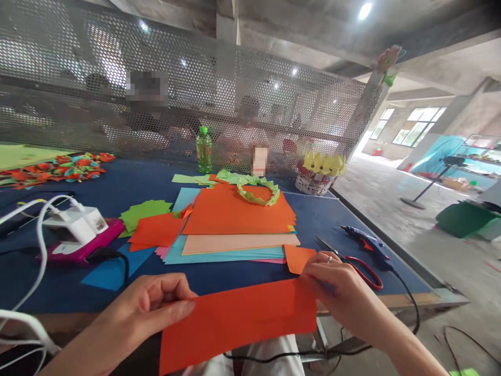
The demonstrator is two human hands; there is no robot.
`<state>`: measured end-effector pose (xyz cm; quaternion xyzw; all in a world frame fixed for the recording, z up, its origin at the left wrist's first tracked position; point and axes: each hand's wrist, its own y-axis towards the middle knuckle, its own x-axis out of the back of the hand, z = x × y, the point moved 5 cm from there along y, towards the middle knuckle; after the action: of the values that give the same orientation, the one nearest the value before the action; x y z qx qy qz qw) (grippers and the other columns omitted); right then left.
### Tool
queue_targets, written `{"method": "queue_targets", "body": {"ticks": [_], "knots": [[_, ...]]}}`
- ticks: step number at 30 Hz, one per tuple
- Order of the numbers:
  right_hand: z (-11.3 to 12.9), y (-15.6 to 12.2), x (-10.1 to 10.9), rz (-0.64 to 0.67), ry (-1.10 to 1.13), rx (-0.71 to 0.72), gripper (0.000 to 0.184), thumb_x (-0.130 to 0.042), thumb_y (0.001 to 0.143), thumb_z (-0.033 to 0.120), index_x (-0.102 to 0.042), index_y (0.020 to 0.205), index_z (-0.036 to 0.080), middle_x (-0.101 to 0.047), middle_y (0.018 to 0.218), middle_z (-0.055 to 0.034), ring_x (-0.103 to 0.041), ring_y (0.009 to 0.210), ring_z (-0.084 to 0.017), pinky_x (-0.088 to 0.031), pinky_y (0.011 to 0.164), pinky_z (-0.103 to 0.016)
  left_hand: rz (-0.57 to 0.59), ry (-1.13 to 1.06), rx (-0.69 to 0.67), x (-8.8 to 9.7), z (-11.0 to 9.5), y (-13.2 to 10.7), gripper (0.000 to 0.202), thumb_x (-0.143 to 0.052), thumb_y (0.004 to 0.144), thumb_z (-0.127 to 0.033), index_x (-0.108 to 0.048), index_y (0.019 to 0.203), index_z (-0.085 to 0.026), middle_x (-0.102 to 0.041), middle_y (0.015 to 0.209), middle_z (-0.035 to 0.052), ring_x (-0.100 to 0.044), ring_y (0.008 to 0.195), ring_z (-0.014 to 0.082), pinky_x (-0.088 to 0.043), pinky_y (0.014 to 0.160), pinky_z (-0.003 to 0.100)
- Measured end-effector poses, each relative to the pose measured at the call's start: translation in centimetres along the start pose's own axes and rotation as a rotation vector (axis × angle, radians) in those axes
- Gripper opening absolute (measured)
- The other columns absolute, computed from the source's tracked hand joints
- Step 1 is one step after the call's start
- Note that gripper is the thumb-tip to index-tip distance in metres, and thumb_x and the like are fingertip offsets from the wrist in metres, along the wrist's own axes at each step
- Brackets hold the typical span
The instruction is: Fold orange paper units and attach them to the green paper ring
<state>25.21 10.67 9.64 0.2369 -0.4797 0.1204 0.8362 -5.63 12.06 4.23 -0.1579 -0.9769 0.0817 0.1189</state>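
I hold a long orange paper strip [242, 321] above the near edge of the blue table [324, 219]. My left hand [151, 308] pinches its left end, thumb on top, fingers curled. My right hand [332, 284], with a ring on one finger, grips the strip's right upper corner. Just beyond my right hand lies a small orange paper piece [298, 258]. Red-handled scissors [362, 269] rest right beside that hand.
A stack of orange, peach and blue sheets [235, 230] bears a green folded paper ring [258, 190]. A blue glue gun [366, 243], green bottle [204, 150], basket with yellow paper [319, 175], white charger on a pink device [78, 232] and cables lie around. A mesh screen stands behind; people sit beyond it.
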Motion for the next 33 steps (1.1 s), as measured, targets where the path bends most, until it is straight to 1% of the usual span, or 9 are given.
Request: {"method": "queue_targets", "body": {"ticks": [6,12,14,17,19,22,29,31,33], "knots": [[-1.9,-1.0,-0.2,0.079,0.110,-0.127,0.038,-0.042,0.103,0.033,-0.056,0.072,0.020,-0.062,0.080,-0.0035,-0.051,0.074,-0.016,-0.040,0.070,-0.028,0.040,-0.023,0.016,-0.7,-0.7,0.7,0.032,-0.077,0.071,-0.049,-0.065,0.067,-0.020,-0.053,0.063,-0.0026,-0.042,0.063,0.0125,-0.035,0.060,0.020],[-2.9,-1.3,-0.5,0.097,0.194,-0.166,0.042,-0.038,0.104,0.041,-0.051,0.070,0.020,-0.057,0.075,-0.0027,-0.046,0.072,-0.017,-0.037,0.069,-0.029,0.075,-0.125,0.136,-0.9,0.2,1.4,0.038,-0.083,0.067,-0.050,-0.063,0.070,-0.017,-0.050,0.059,-0.0053,-0.038,0.057,0.0091,-0.029,0.054,0.019],[-3.1,-1.3,-0.7,0.103,0.201,-0.160,0.043,-0.037,0.104,0.041,-0.048,0.068,0.020,-0.054,0.071,-0.0013,-0.044,0.070,-0.016,-0.035,0.067,-0.028,0.092,-0.153,0.149,-0.9,0.3,1.5,0.037,-0.083,0.069,-0.049,-0.064,0.071,-0.017,-0.053,0.060,-0.0050,-0.043,0.058,0.0089,-0.032,0.055,0.018],[-3.3,-1.4,-0.8,0.103,0.201,-0.160,0.044,-0.037,0.103,0.043,-0.045,0.067,0.021,-0.050,0.067,0.0004,-0.041,0.068,-0.016,-0.033,0.065,-0.028,0.128,-0.202,0.173,-1.1,0.2,1.5,0.035,-0.081,0.072,-0.049,-0.068,0.074,-0.016,-0.065,0.069,-0.0014,-0.057,0.064,0.0114,-0.042,0.062,0.019],[-3.5,-1.4,-0.9,0.102,0.193,-0.173,0.044,-0.037,0.103,0.044,-0.046,0.067,0.021,-0.050,0.067,0.0008,-0.040,0.067,-0.015,-0.032,0.064,-0.028,0.145,-0.241,0.194,-1.2,0.0,1.5,0.036,-0.080,0.074,-0.051,-0.071,0.077,-0.016,-0.071,0.075,0.0012,-0.063,0.068,0.0136,-0.046,0.064,0.021],[-3.8,-1.6,-1.1,0.115,0.169,-0.199,0.045,-0.037,0.103,0.046,-0.050,0.068,0.020,-0.051,0.067,0.0010,-0.041,0.065,-0.015,-0.031,0.062,-0.028,0.159,-0.290,0.200,-1.4,-0.2,1.5,0.036,-0.078,0.076,-0.051,-0.073,0.083,-0.016,-0.075,0.079,0.0029,-0.067,0.069,0.0144,-0.048,0.063,0.020],[-5.1,-2.1,-1.7,0.122,0.148,-0.243,0.047,-0.034,0.103,0.049,-0.052,0.071,0.021,-0.056,0.068,0.0009,-0.046,0.063,-0.014,-0.034,0.057,-0.026,0.139,-0.298,0.233,-1.3,0.3,2.3,0.035,-0.073,0.082,-0.050,-0.073,0.098,-0.019,-0.077,0.089,0.0043,-0.070,0.076,0.0173,-0.051,0.064,0.022],[-5.9,-2.3,-1.5,0.094,0.168,-0.246,0.045,-0.035,0.103,0.048,-0.054,0.073,0.021,-0.059,0.069,0.0003,-0.052,0.065,-0.015,-0.039,0.060,-0.025,0.091,-0.262,0.171,-0.7,0.3,2.8,0.036,-0.075,0.080,-0.052,-0.073,0.095,-0.019,-0.077,0.088,0.0037,-0.070,0.079,0.0185,-0.052,0.067,0.024],[-6.6,-2.7,-0.8,-0.001,0.161,-0.239,0.041,-0.037,0.104,0.045,-0.060,0.079,0.022,-0.065,0.075,-0.0011,-0.060,0.072,-0.016,-0.045,0.067,-0.025,0.004,-0.205,0.071,0.2,0.2,3.4,0.038,-0.077,0.076,-0.054,-0.073,0.092,-0.019,-0.077,0.085,0.0030,-0.070,0.082,0.0200,-0.052,0.073,0.025]]}}
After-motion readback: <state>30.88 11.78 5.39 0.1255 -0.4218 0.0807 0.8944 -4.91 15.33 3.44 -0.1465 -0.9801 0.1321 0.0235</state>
